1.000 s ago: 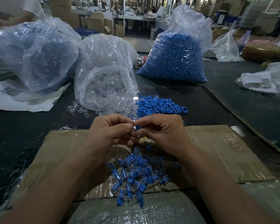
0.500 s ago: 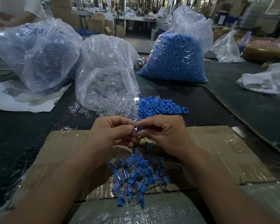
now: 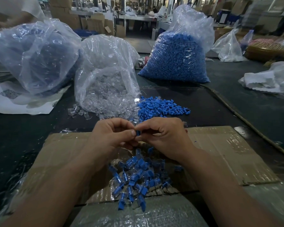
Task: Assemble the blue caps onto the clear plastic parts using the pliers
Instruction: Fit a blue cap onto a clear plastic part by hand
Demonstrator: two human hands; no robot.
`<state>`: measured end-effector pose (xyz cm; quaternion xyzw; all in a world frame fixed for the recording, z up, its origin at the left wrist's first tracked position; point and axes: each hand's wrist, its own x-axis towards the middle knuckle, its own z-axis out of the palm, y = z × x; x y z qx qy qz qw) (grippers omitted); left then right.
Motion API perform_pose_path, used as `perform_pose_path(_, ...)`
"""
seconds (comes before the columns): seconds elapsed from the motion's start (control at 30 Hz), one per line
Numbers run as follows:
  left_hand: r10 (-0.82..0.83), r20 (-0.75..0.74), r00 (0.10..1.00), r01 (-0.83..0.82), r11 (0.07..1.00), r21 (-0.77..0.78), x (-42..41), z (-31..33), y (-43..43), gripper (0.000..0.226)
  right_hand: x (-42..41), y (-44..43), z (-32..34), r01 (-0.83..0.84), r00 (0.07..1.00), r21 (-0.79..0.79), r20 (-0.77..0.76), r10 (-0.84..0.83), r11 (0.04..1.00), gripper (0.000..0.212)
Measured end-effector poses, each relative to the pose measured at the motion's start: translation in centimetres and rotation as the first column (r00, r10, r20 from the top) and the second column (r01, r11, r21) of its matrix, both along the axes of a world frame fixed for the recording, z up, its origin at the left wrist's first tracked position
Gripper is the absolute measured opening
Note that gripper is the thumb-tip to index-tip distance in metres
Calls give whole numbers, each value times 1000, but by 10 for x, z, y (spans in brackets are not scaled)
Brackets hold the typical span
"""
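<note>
Cap (image 3: pixel 138 133), blue and seemingly upright, sits between both grips above the cardboard (image 3: pixel 220 154) on the table (image 3: pixel 31 128): left hand (image 3: pixel 111 138) pinches it from its left side, right hand (image 3: pixel 164 138) from its right, each closed tight, equally near.

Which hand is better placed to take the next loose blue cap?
Probably the right hand: the loose blue caps lie just beyond it; the left hand sits nearer the spilled clear parts. Both pinch the current piece.

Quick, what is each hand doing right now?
Left hand: closed, pinching the blue cap.
Right hand: closed, pinching the same blue cap.
</note>
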<state>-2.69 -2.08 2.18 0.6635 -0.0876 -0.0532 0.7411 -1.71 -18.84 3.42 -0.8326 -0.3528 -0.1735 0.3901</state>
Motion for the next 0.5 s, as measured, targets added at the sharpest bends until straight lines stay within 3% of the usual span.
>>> perform_pose_path(0.1,30,27,999,-31,999,16,2,-1,1,8,2,-4,3,73,990,-53,-113,-79,996,29)
perform_pose_path(0.27,136,34,990,-135,991,-22,4,2,4,9,14,-30,8,251,887,-352,-289,-359,902,41)
perform_pose_path(0.37,160,35,987,-159,987,-30,3,4,4,14,17,-42,10,163,800,-497,-439,-409,852,55)
perform_pose_path(0.5,158,24,987,-158,987,-27,2,6,4,9,15,-44,9,32,722,-574,-552,-416,818,72)
